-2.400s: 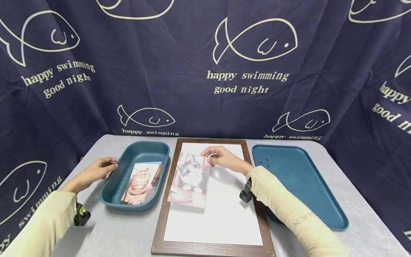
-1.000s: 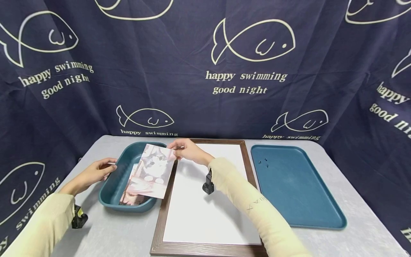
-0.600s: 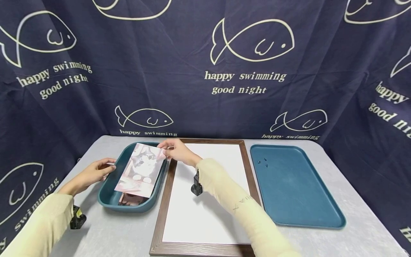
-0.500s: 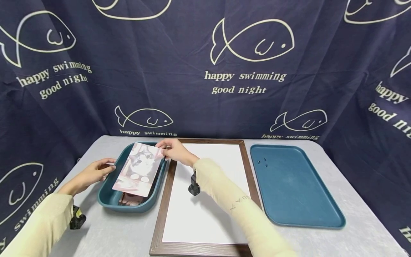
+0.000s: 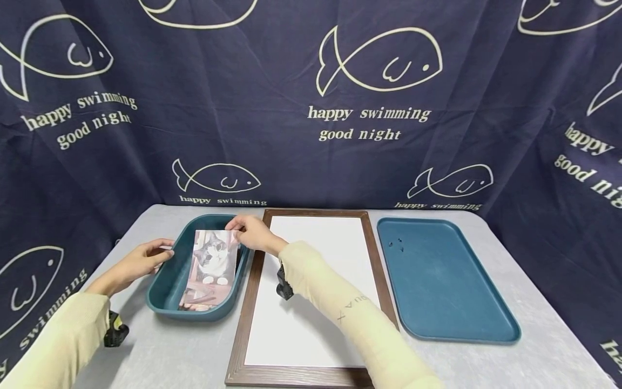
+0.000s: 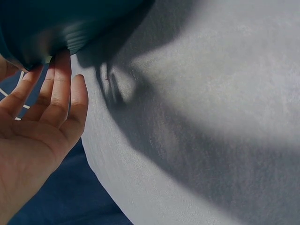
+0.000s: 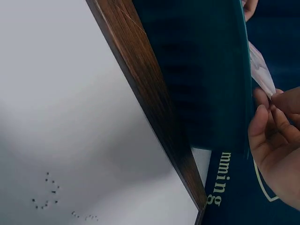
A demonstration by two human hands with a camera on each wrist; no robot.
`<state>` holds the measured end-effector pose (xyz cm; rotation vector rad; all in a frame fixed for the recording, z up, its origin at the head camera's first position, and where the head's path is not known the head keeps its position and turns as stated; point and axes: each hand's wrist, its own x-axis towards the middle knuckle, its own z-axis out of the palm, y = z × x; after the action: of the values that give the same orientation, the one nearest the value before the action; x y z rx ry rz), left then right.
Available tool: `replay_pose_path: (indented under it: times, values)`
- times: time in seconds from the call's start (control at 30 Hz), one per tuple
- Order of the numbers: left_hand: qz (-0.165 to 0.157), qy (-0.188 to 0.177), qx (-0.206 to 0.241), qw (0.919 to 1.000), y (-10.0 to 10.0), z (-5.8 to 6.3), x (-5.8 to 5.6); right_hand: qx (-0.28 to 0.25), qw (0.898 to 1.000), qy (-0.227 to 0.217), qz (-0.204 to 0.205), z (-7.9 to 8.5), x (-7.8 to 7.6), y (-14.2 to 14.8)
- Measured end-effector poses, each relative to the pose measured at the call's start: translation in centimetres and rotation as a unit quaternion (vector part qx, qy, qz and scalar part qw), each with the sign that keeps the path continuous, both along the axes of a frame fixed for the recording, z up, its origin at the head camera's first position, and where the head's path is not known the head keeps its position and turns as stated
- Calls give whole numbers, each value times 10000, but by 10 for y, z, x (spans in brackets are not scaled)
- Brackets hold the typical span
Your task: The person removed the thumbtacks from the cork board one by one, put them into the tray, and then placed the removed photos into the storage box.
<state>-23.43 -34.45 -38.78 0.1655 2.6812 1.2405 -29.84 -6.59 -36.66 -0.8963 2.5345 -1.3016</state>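
Observation:
A print of a grey-and-white cat (image 5: 212, 259) is in the teal bin (image 5: 162, 297), its far right corner pinched between the thumb and fingers of my right hand (image 5: 255, 233). In the right wrist view, that hand (image 7: 281, 136) grips the print's edge just beyond the bin wall (image 7: 201, 75). The print covers most of another picture lying in the bin. My left hand (image 5: 141, 263) holds the bin's left rim. In the left wrist view, fingertips of the left hand (image 6: 47, 117) touch the bin's outer wall (image 6: 70, 23), with the thumb mostly out of frame.
A white board with a brown wooden frame (image 5: 238, 351) lies beside the bin, under my right forearm. Further right is a flat teal tray (image 5: 447, 281) with several small dark pieces (image 5: 400, 246). A dark fish-print curtain (image 5: 291, 162) hangs behind the grey table (image 5: 544, 324).
My right hand has carried the cat print leftward from over the framed board into the bin, where it has lowered and straightened. My left hand has stayed at the bin's rim.

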Motion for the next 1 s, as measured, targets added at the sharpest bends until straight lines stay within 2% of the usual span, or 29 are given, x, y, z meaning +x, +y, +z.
replay_pose_path:
  times: [0.3,0.57,0.73,1.0]
  values:
    - [3,-27,-1,10000,1,1,0,760,9966,306,122,5,2,-5]
    - [-16,42,-90,9999,2,3,1,962,9950,258,105,5,2,-4]
    - [-78,69,-84,9999,3,4,0,1083,9934,377,77,7,2,-3]
    - [-22,-2,-97,10000,3,3,1,1377,9897,376,132,6,3,-2]
